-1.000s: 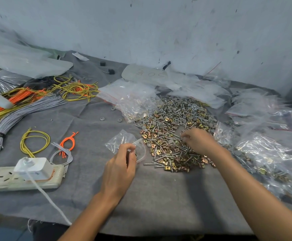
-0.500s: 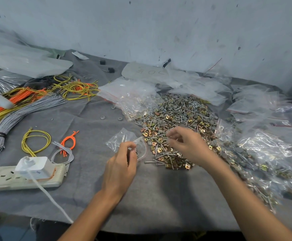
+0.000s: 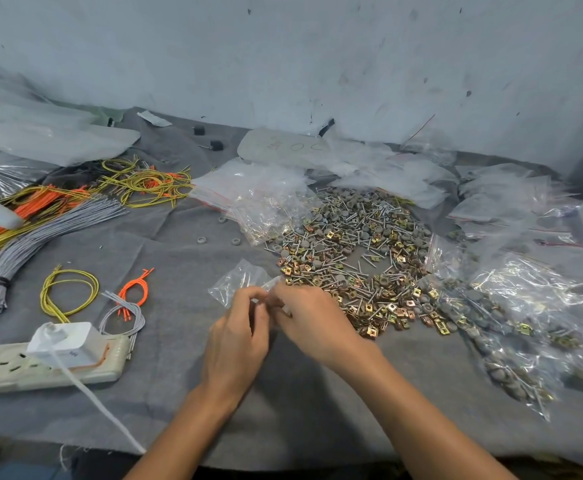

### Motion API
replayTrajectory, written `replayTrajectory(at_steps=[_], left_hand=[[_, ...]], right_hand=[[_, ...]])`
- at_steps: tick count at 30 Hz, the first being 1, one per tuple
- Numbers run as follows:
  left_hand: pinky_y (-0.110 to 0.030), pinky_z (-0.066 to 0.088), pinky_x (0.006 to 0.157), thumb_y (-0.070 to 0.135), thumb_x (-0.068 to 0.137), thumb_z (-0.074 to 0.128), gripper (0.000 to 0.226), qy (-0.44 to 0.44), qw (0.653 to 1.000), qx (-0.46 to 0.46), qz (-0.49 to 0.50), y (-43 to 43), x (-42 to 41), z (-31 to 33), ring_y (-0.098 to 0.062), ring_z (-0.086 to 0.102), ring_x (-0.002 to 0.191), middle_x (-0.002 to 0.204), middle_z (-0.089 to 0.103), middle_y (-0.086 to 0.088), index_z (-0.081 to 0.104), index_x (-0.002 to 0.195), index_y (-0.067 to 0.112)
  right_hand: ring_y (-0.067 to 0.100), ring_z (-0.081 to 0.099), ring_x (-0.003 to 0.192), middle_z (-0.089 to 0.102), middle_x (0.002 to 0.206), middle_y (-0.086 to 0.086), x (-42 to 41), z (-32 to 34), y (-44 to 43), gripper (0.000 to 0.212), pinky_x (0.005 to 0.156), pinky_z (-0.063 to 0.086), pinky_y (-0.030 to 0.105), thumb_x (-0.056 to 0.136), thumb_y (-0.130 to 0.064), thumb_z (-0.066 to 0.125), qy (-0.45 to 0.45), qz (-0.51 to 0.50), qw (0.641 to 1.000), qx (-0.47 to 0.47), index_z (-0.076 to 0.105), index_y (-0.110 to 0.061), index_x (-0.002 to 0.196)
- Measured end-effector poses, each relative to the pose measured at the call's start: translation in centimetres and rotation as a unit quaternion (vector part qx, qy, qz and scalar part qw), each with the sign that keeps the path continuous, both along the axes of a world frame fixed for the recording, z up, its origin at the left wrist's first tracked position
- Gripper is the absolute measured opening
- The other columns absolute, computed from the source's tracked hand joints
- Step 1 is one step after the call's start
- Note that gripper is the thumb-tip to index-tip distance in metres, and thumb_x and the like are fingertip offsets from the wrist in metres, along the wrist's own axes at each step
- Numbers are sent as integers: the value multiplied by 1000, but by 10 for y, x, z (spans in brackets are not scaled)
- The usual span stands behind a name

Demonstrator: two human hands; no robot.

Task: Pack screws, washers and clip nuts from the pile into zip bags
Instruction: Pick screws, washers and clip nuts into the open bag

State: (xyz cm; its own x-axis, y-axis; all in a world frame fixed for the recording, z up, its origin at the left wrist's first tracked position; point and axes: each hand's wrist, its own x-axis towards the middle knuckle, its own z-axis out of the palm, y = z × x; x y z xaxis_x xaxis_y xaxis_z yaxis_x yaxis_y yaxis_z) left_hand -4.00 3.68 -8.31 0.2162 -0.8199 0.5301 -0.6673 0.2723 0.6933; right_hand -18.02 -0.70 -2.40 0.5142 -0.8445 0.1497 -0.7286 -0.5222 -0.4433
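1. Reaching in from the bottom edge, both forearms are getting cut off there.
2. The left hand (image 3: 238,341) is curling its fingers and pinching the mouth of a small clear zip bag (image 3: 236,280), which is lying on the grey cloth (image 3: 300,410) just left of the pile.
3. The right hand (image 3: 314,323) is blurring at that same mouth, its fingertips bunching against it. I cannot tell whether it is holding any piece, nor what is sitting inside the bag.
4. Just beyond, the pile (image 3: 352,251) of screws, washers and clip nuts is spreading loose over the cloth.
5. To the right, filled bags (image 3: 512,334) are showing the same hardware through crinkled plastic.
6. Farther back, a stack of clear bags (image 3: 259,188) is overlapping the pile's far left edge, with glare hiding most of what is inside.
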Motion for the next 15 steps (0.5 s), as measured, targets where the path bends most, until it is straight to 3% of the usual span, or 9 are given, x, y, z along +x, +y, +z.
replayTrajectory(at_steps=[4, 6, 8, 11, 15], left_hand=[[-33, 35, 57, 27, 95, 53, 14, -3, 1000, -6, 6, 0, -1, 2, -22, 59, 78, 84, 66, 12, 51, 109, 30], [-30, 34, 57, 21, 97, 57, 15, 0, 1000, -6, 10, 0, -2, 2, -21, 60, 75, 82, 67, 12, 52, 109, 28], [-31, 35, 56, 13, 96, 62, 21, 1, 1000, 2, 13, 1, -2, 3, -21, 60, 71, 80, 66, 11, 52, 109, 27], [-33, 39, 55, 10, 95, 63, 26, 7, 1000, 5, 11, 2, -3, 5, -21, 60, 69, 80, 66, 10, 51, 108, 28], [-31, 40, 56, 12, 96, 62, 25, 10, 1000, 9, 7, 2, -3, 6, -17, 60, 71, 82, 64, 15, 50, 108, 30]], right_hand=[[14, 68, 92, 75, 101, -10, -18, 5, -16, 17, 84, 55, 36, 96, -24, 60, -52, -42, 997, 32, 71, -31, 108], [4, 66, 83, 70, 95, -19, -36, 10, -36, 13, 78, 57, 32, 97, -26, 61, -50, -93, 994, 23, 70, -34, 103], [1, 64, 77, 67, 95, -19, -56, 14, -58, 11, 72, 59, 29, 98, -26, 61, -4, -138, 990, 26, 68, -33, 103], [9, 68, 75, 70, 93, -12, -79, 13, -85, 10, 72, 62, 36, 99, -24, 60, 90, -179, 978, 52, 68, -29, 96], [12, 60, 55, 71, 70, -5, -84, 9, -100, 23, 59, 57, 31, 96, -38, 64, 175, -186, 963, 91, 74, -22, 82]])
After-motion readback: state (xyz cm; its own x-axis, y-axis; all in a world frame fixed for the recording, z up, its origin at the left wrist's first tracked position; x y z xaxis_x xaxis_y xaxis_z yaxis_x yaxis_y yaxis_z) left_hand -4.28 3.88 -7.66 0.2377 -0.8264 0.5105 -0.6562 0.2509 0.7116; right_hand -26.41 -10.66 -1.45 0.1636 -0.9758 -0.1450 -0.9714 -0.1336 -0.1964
